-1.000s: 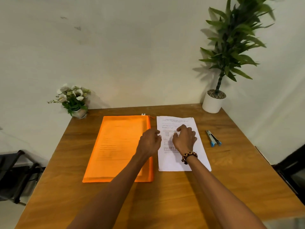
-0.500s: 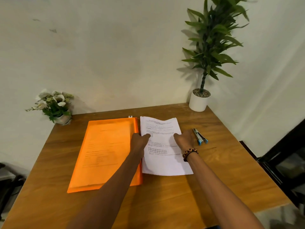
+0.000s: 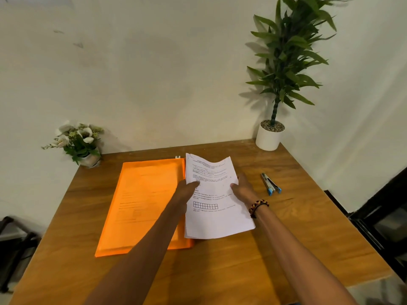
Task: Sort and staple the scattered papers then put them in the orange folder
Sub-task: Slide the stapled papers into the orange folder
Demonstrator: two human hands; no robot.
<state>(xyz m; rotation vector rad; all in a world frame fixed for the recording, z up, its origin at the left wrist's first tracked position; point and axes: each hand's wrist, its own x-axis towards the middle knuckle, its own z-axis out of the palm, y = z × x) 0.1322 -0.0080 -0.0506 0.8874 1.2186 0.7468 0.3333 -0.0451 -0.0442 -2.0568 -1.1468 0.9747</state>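
A stack of white printed papers (image 3: 214,219) is lifted at its far end off the wooden table (image 3: 297,234), its near edge low by the table. My left hand (image 3: 187,190) grips the stack's left edge with the thumb on top. My right hand (image 3: 241,188) grips the right edge; a beaded bracelet sits on that wrist. The orange folder (image 3: 141,205) lies flat and closed to the left of the papers, its right edge partly under my left forearm. A blue and silver stapler (image 3: 270,184) lies on the table to the right of my right hand.
A white pot with a tall green plant (image 3: 269,135) stands at the table's back right corner. A small flower arrangement (image 3: 80,143) sits at the back left. Dark furniture (image 3: 383,225) is beyond the table's right edge, and a black frame (image 3: 13,245) at the left.
Both hands moved from pressing the papers flat to gripping the stack's side edges. The far end of the stack has risen off the table and now bends.
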